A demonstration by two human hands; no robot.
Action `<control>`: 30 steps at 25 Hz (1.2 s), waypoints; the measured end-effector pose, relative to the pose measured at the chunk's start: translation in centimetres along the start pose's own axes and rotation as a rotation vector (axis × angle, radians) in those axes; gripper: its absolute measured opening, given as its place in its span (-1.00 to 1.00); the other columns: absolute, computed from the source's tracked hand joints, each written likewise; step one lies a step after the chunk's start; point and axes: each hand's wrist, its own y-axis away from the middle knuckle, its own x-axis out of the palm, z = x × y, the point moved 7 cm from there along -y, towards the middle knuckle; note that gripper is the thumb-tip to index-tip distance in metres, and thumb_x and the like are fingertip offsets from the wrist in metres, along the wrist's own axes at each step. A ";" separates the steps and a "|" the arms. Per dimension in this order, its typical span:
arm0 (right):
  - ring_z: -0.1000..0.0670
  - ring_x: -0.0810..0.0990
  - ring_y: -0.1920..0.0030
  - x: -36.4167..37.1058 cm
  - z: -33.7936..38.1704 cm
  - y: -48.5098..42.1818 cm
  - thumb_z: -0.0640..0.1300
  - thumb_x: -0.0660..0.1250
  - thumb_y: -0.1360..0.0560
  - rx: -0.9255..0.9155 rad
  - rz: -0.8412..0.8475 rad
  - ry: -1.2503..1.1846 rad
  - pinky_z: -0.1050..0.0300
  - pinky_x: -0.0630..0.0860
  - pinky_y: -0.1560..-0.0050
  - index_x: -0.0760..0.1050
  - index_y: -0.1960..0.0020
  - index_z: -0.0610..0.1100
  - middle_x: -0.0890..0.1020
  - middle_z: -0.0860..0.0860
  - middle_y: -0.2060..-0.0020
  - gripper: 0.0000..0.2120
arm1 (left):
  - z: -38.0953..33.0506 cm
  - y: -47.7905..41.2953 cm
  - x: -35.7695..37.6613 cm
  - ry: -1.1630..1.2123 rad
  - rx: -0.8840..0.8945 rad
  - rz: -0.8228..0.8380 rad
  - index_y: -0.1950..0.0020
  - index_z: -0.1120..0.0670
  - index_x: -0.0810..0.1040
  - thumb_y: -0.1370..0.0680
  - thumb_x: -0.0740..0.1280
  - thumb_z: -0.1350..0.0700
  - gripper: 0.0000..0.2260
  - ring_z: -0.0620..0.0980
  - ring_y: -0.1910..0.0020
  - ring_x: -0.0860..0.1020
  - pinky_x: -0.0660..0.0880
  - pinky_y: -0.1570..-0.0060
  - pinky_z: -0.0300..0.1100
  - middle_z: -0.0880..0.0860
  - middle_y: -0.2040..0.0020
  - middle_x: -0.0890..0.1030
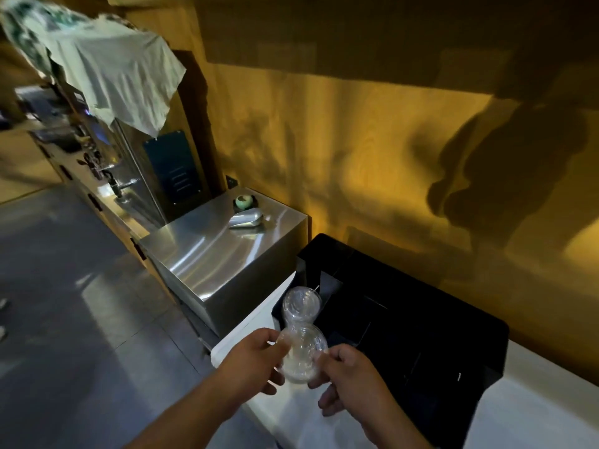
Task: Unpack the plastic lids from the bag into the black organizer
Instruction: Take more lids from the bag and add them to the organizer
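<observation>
Both hands grip one stack of clear plastic lids [303,354] over the left end of the white table [518,413]. The left hand [251,361] closes around the stack's left side, thumb on top and fingers curled beneath. The right hand [348,374] pinches its right side between thumb and fingertips. Whether a thin bag still wraps this stack cannot be told; its surface is glossy and blurred.

A second stack of clear lids [301,304] stands just beyond the held one, at the near left corner of the black organizer [453,345]. It looks to sit in the organizer's front left compartment, though the dark interior hides exactly how it rests. The two stacks appear to touch or nearly touch.

The organizer sits on the table against the yellow-lit wooden wall [372,140], its other compartments too dark to read. To the left of the table stands a lower stainless steel unit [207,254] carrying a metal scoop [246,220] and a small green round object [243,202] near its back edge. A pale cloth [110,76] hangs over a machine further left.
</observation>
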 end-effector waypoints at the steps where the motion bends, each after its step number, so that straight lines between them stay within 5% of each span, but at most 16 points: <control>1: -0.05 0.62 0.45 -0.2 0.2 -0.3 0.01 0.36 -0.64 -0.002 -0.007 -0.004 0.07 0.61 0.40 0.54 -0.08 -0.19 0.77 -0.12 0.21 -0.75 | -0.2 -0.4 0.0 0.004 0.004 -0.004 -0.11 0.05 0.65 -0.67 0.36 -0.07 -0.80 -0.03 0.33 0.68 0.63 0.30 -0.17 0.12 0.12 0.67; 12: -0.07 0.55 0.45 -0.5 3.2 -5.9 -0.11 0.32 -0.66 0.008 -0.304 -0.071 0.12 0.46 0.47 0.56 -0.07 -0.17 0.76 -0.16 0.23 -0.87 | -4.4 -10.9 -2.1 -0.186 0.216 -0.011 -0.15 -0.11 0.56 -0.56 0.53 0.01 -0.77 -0.03 0.31 0.73 0.64 0.33 -0.20 0.06 0.11 0.71; 17: -0.05 0.59 0.50 1.2 3.7 -9.1 -0.11 0.31 -0.66 0.058 -0.476 -0.058 0.11 0.51 0.49 0.52 -0.12 -0.17 0.77 -0.11 0.26 -0.87 | -5.5 -17.0 -2.8 -0.464 0.377 0.065 0.04 -0.24 0.49 -0.54 0.48 -0.14 -0.83 -0.19 0.26 0.68 0.56 0.35 -0.35 -0.13 0.19 0.68; 21: 0.00 0.60 0.52 1.1 3.4 -10.6 -0.06 0.38 -0.62 0.095 -0.645 -0.012 0.15 0.52 0.54 0.49 -0.07 -0.06 0.75 -0.13 0.23 -0.89 | -5.4 -20.1 -2.4 -0.539 0.427 0.165 0.01 -0.18 0.52 -0.54 0.46 -0.14 -0.85 -0.19 0.30 0.64 0.65 0.27 -0.16 -0.10 0.25 0.66; 26: 0.05 0.65 0.45 1.9 2.6 -11.4 0.01 0.41 -0.55 0.074 -0.772 0.159 0.13 0.53 0.43 0.38 -0.11 0.10 0.73 -0.07 0.30 -0.76 | -4.9 -20.9 -2.7 -0.550 0.444 0.201 -0.03 -0.15 0.53 -0.54 0.42 -0.15 -0.84 -0.18 0.32 0.62 0.56 0.32 -0.17 -0.09 0.27 0.65; 30: 0.11 0.63 0.42 1.9 2.8 -11.2 0.02 0.38 -0.56 -0.019 -0.806 0.453 0.19 0.50 0.47 0.35 -0.14 0.20 0.63 0.02 0.44 -0.74 | -4.8 -20.2 -2.0 -0.651 0.599 0.155 -0.19 -0.13 0.50 -0.58 0.40 -0.13 -0.77 -0.03 0.18 0.63 0.55 0.28 -0.15 -0.08 -0.04 0.54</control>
